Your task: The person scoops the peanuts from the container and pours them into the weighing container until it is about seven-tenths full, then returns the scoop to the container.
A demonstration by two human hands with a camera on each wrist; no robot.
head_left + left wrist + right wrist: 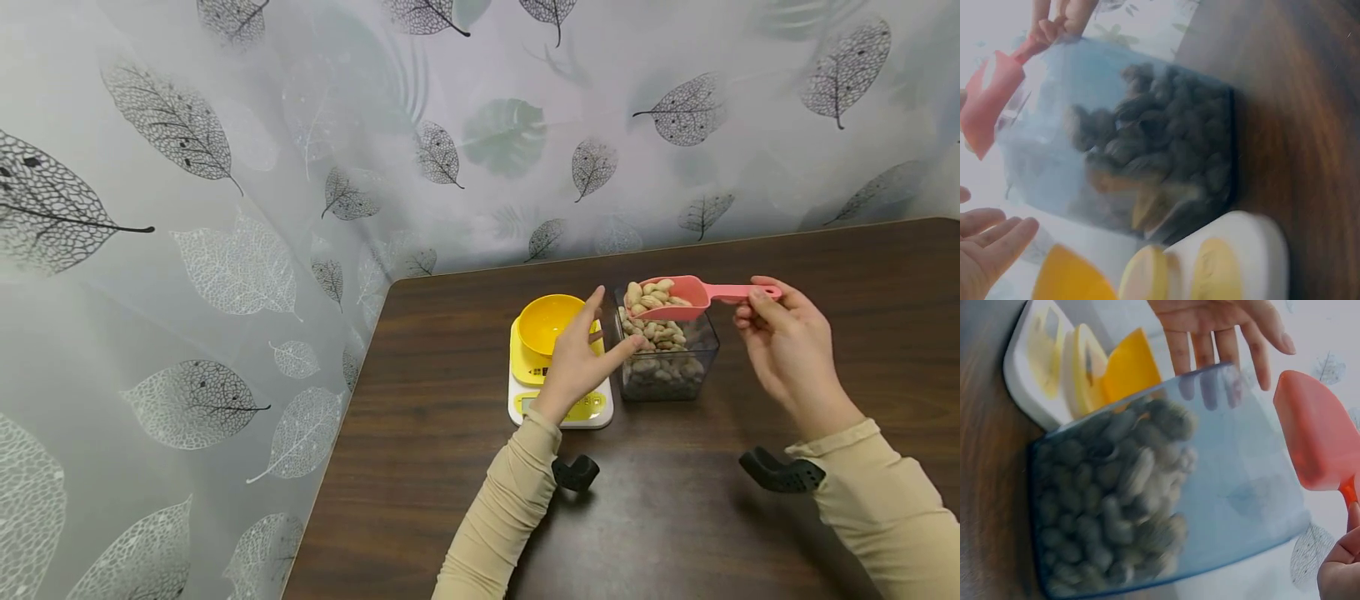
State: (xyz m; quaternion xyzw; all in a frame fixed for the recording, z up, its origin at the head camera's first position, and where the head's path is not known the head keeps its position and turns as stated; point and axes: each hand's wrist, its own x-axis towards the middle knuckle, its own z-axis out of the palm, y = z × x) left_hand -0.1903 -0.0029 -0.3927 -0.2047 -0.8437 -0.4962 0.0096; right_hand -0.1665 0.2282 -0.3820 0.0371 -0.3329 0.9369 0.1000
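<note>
Peanuts (651,297) fill the pink scoop (686,300), whose handle my right hand (791,350) pinches between thumb and fingers. The scoop is held above a clear plastic bin (667,379) with more peanuts (1104,500) inside. My left hand (577,358) has its fingers spread beside the bin's left rim, near the scoop's mouth, and holds nothing. Beneath and behind that hand, a yellow bowl (547,321) rests on a yellow and white kitchen scale (558,412). The left hand hides part of both.
Scale and bin stand side by side on a dark wooden table (420,400). A leaf-patterned covering (510,167) rises behind the table and along its left side. Black curved wrist mounts (780,471) stick out below both wrists.
</note>
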